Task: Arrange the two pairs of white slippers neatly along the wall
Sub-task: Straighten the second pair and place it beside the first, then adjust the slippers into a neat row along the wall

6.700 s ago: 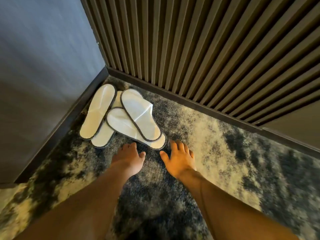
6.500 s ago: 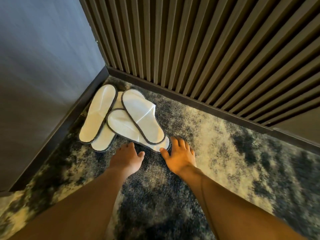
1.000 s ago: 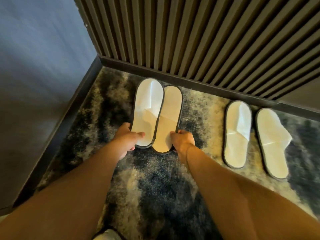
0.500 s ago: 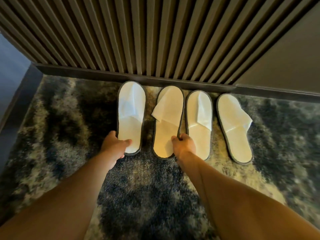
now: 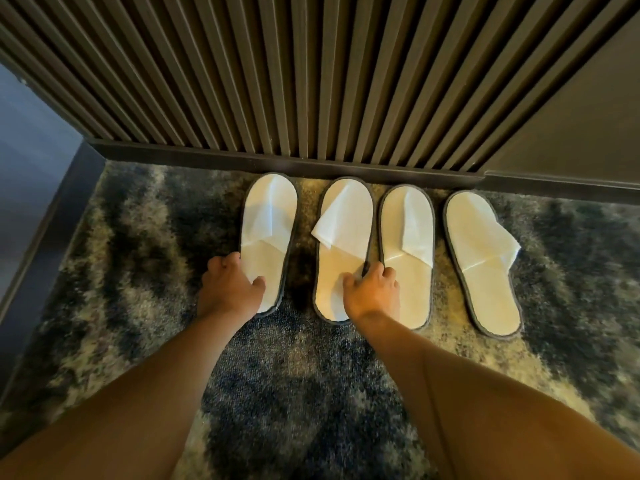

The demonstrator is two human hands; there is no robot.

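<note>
Several white slippers with dark edging lie in a row, toes against the slatted wall's baseboard (image 5: 311, 164). My left hand (image 5: 230, 287) grips the heel end of the leftmost slipper (image 5: 270, 216), thumb on its insole. My right hand (image 5: 374, 291) holds the heel part of the second slipper (image 5: 343, 220), fingers over its right edge. The third slipper (image 5: 408, 233) lies right beside it, touching or nearly so. The fourth slipper (image 5: 481, 251) lies apart at the right, slightly angled, its toe flap sticking out to the right.
The floor is a mottled dark blue and beige carpet (image 5: 294, 393). A dark slatted wall (image 5: 311, 74) runs across the top. A grey-blue side wall (image 5: 27, 161) with its baseboard closes off the left.
Over the last second the left pair was slid right beside the other pair and the second slipper shows its toe flap. Since half a second ago both hands sit slightly further up the heels.
</note>
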